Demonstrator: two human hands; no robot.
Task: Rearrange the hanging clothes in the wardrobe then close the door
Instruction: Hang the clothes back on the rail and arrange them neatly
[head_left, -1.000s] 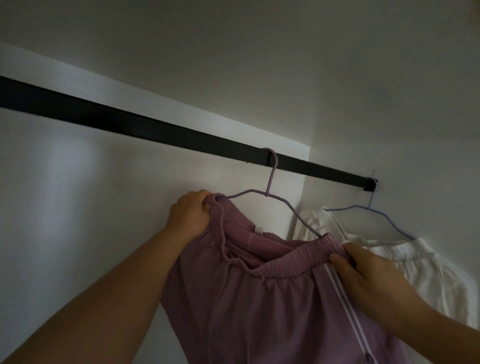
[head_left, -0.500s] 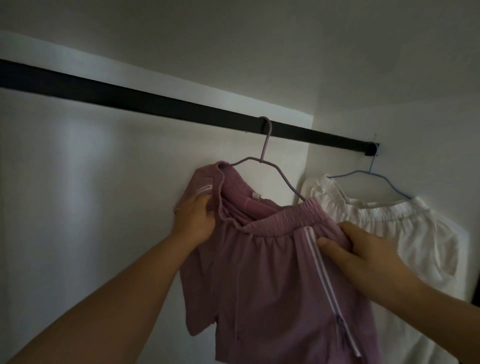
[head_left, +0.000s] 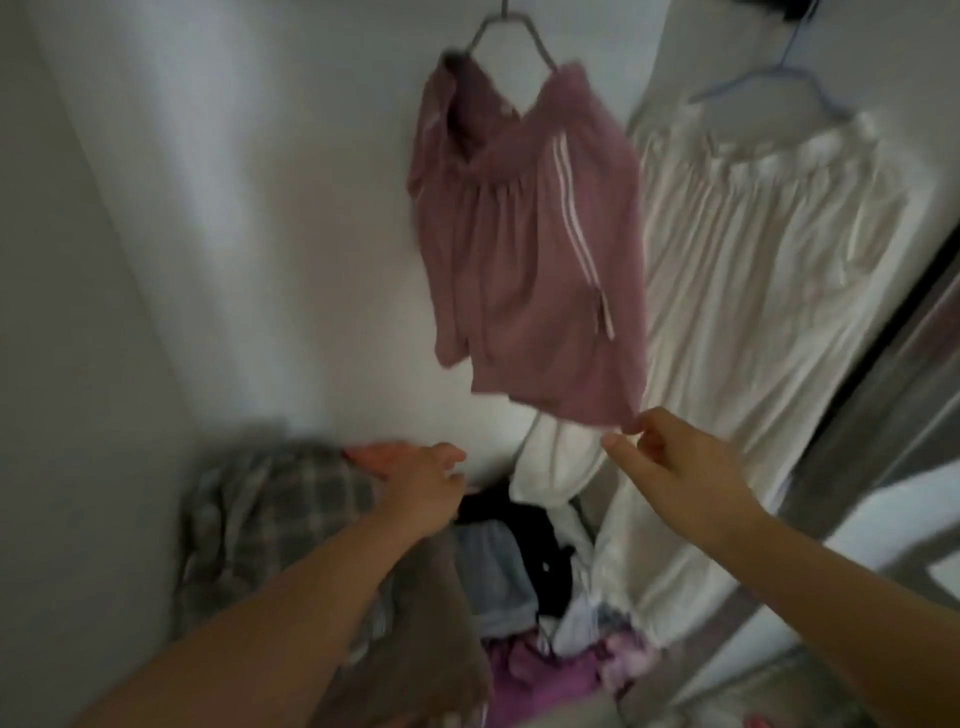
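Observation:
Pink shorts (head_left: 524, 249) with white side stripes hang on a thin hanger (head_left: 506, 26) in the wardrobe. Long white trousers (head_left: 748, 270) hang to their right on a blue hanger (head_left: 774, 78). My right hand (head_left: 675, 462) is at the lower right corner of the pink shorts and pinches the hem between thumb and forefinger. My left hand (head_left: 421, 483) reaches low over the heap of clothes on the wardrobe floor, fingers loosely spread and holding nothing, beside a grey plaid garment (head_left: 275, 509). The rail is out of view.
Several loose garments (head_left: 519, 597) in black, blue-grey, brown and purple lie heaped on the wardrobe floor. The grey edge of the wardrobe door (head_left: 883, 374) runs diagonally on the right. White wardrobe walls (head_left: 208, 208) close in at the left and back.
The view has dropped from the rail to the wardrobe floor. Both hands left the waistband: the left went down to the heap, the right slid down to the shorts' hem.

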